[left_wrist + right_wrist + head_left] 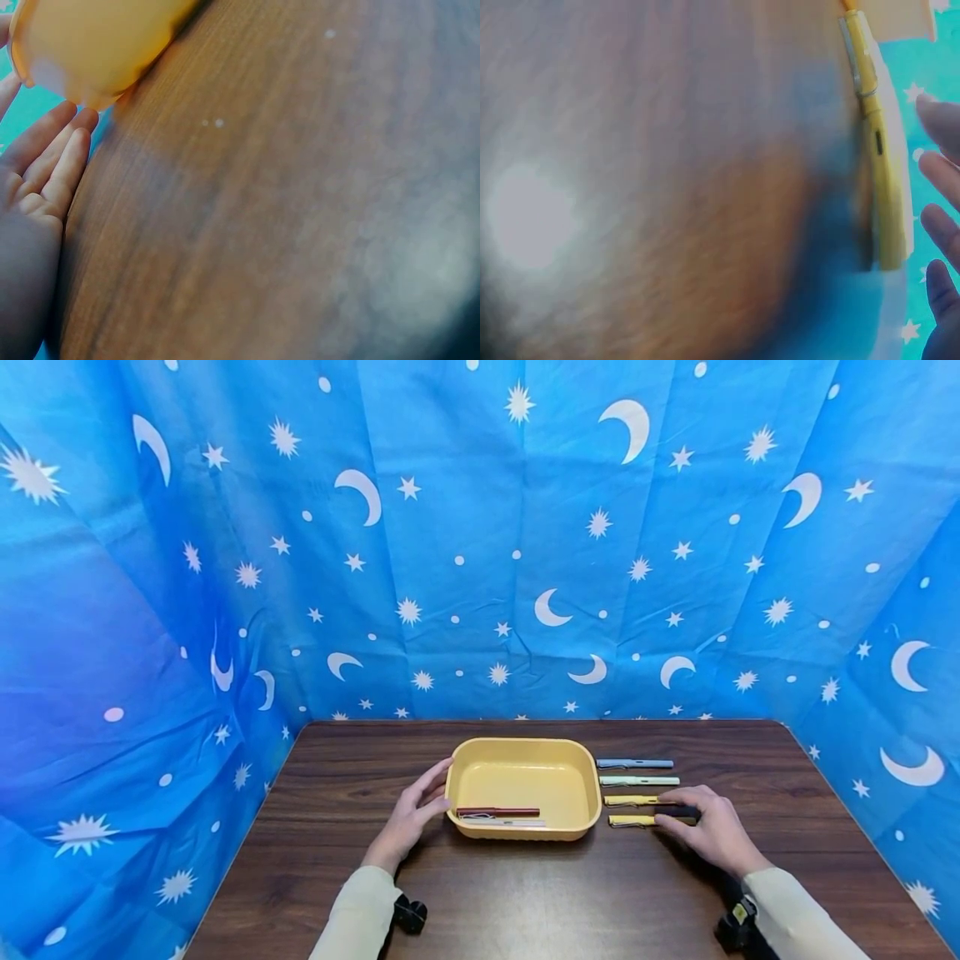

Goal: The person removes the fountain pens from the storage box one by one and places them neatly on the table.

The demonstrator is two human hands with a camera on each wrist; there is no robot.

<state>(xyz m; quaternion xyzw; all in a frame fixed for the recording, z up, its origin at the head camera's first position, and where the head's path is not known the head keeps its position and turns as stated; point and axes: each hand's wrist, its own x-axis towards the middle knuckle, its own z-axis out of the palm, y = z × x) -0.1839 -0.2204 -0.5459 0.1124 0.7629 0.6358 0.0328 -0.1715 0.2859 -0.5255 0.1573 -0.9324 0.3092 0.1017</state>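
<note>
A yellow tray [525, 832] sits on the table with a dark red pen [498, 812] and a pale, clear-looking pen [510, 822] inside. Against the tray's left end rests my left hand [408, 818], its fingers fairly straight along the outer wall; the left wrist view also shows this hand [49, 169] beside the tray. My right hand [708, 828] is over the right ends of two yellow pens, an upper one [630, 800] and a lower one [632, 820]. In the right wrist view, its spread fingers [941, 172] stand apart from a yellow pen [883, 165].
Farther back, a light green pen [639, 781] and a blue-grey pen [635, 764] lie parallel, right of the tray. A blue cloth [480, 527] with moons and stars hangs behind and beside the brown wooden table [525, 893]. Black wrist devices [410, 914] sit at both sleeves.
</note>
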